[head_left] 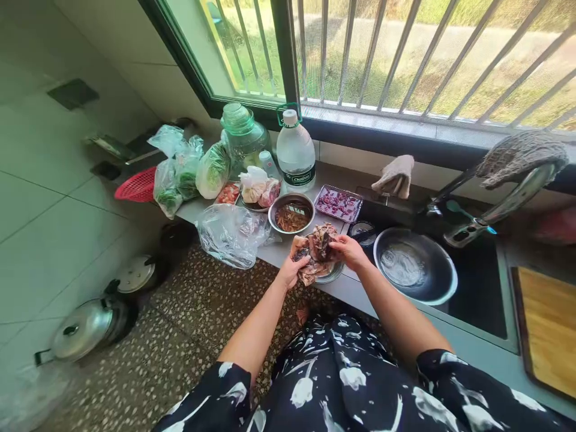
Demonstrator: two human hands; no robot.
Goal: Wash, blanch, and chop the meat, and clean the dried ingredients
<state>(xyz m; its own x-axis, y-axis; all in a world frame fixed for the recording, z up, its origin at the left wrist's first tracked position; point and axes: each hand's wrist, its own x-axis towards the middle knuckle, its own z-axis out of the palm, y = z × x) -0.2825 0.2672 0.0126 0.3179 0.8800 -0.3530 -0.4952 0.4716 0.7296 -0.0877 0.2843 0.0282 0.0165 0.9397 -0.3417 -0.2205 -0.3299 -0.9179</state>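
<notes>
Brown dried pieces [315, 249]: gripped by both hands just above a small steel bowl [330, 274] at the counter's near edge.
Left hand [291, 269]: curled under the bundle, fingers closed on its lower part.
Right hand [348, 249]: fingertips pinching the bundle's top.
Progress: seemingly midway; some of the material lies in the bowl below, most is in the hands, unsorted.
Basin [416, 264]: in the sink to the right, holding clear water, nothing soaking.
Middle counter: a metal bowl of brown strips [291, 214], a tray of red meat [338, 204], a crumpled plastic bag [231, 233].
Far: water bottle [296, 153] and bagged greens [189, 168] below the window.
</notes>
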